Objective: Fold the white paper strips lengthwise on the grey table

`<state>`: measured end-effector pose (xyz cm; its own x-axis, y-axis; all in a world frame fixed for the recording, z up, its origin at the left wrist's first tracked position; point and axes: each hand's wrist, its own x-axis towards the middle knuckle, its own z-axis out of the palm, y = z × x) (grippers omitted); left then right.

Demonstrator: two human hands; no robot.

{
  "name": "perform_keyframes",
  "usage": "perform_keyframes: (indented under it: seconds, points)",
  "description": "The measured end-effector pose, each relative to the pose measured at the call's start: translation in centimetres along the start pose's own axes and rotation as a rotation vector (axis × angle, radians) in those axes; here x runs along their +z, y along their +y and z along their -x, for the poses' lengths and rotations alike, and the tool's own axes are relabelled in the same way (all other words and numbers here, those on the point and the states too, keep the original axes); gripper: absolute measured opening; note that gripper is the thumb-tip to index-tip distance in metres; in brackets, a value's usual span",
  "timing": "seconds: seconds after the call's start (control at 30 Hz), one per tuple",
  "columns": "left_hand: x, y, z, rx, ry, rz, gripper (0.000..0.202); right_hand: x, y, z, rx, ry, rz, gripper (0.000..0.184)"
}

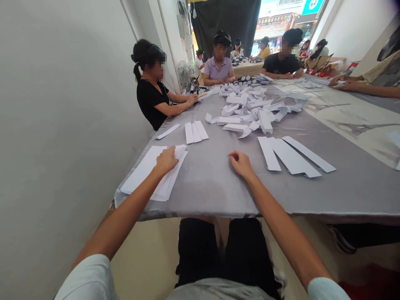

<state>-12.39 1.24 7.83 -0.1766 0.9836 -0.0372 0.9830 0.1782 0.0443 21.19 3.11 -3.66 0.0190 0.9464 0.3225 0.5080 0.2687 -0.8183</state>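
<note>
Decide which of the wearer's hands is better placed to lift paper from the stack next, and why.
Left, likely: the left hand touches the paper stack, while the right hand is apart from it.

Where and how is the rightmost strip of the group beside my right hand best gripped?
Pinch the strip by its near end, the right hand probably best coming from its right: it is long and narrow, cloth shows along its right edge, and a wider strip lies close on its left.

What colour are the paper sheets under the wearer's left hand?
White; the paper sheets under the left hand show best in the head view.
</note>
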Motion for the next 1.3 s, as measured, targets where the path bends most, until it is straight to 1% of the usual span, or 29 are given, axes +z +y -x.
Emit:
perform_keyframes:
  seconds: [0.1,0.13,0.2,0.27,0.3,0.37,0.43,0.47,0.53,0.6,0.67,0.7,0.77,0.83,0.9,1.0,1.07,1.17,1.23,1.3]
  points:
    - [-0.8,0.9,0.9,0.03,0.086,0.049,0.062,0.0,-0.2,0.1,0.011,-0.003,-0.003,0.022]
    - [-1.1,1.4,1.2,0.06,0.136,0.089,0.06,0.0,-0.3,0.1,0.014,0.002,-0.012,0.022]
    - [-1.7,2.5,1.7,0.157,0.275,0.216,0.055,0.1,-0.6,0.2,0.012,0.014,-0.044,0.022]
    - [-2.1,3.8,1.9,0.278,0.407,0.412,0.053,0.1,-0.9,0.4,0.001,0.019,-0.091,0.023]
    - [-2.3,4.6,1.9,0.332,0.45,0.534,0.054,0.2,-1.1,0.4,-0.005,0.016,-0.12,0.024]
    - [-2.4,6.2,1.6,0.394,0.468,0.825,0.058,0.3,-1.4,0.6,-0.009,0.0,-0.194,0.025]
    - [-2.0,7.9,1.2,0.388,0.398,1.147,0.066,0.5,-1.7,0.6,0.0,-0.028,-0.303,0.028]
    - [-1.6,8.7,1.1,0.366,0.336,1.301,0.071,0.6,-1.8,0.6,0.014,-0.043,-0.369,0.032]
    - [-0.3,10.3,1.0,0.326,0.166,1.54,0.08,0.8,-2.1,0.5,0.058,-0.064,-0.511,0.042]
    - [1.3,11.8,1.3,0.333,-0.012,1.665,0.08,0.8,-2.4,0.4,0.115,-0.071,-0.642,0.052]
    - [3.0,13.0,1.8,0.336,-0.193,1.716,0.07,0.6,-2.7,0.3,0.17,-0.059,-0.734,0.057]
    - [3.9,13.4,1.9,0.324,-0.258,1.733,0.067,0.6,-2.9,0.3,0.194,-0.051,-0.759,0.057]
    - [5.4,14.1,2.1,0.297,-0.335,1.762,0.064,0.4,-3.0,0.4,0.233,-0.038,-0.77,0.057]
    - [6.8,14.4,2.1,0.286,-0.359,1.774,0.061,0.3,-3.1,0.5,0.251,-0.032,-0.755,0.057]
    - [7.9,14.4,1.8,0.285,-0.347,1.772,0.057,0.4,-3.0,0.5,0.252,-0.04,-0.748,0.057]
    - [9.0,14.3,1.6,0.327,-0.333,1.765,0.062,0.6,-2.9,0.4,0.264,-0.059,-0.759,0.058]
    - [9.4,14.2,1.6,0.364,-0.331,1.766,0.071,0.7,-2.7,0.3,0.259,-0.064,-0.774,0.057]
    - [9.5,14.2,1.8,0.375,-0.316,1.759,0.082,0.7,-2.6,0.3,0.259,-0.078,-0.803,0.054]
    - [9.4,14.3,2.0,0.382,-0.312,1.754,0.088,0.5,-2.6,0.3,0.294,-0.1,-0.82,0.052]
    - [9.3,14.5,2.1,0.399,-0.308,1.744,0.089,0.4,-2.7,0.4,0.33,-0.12,-0.823,0.051]
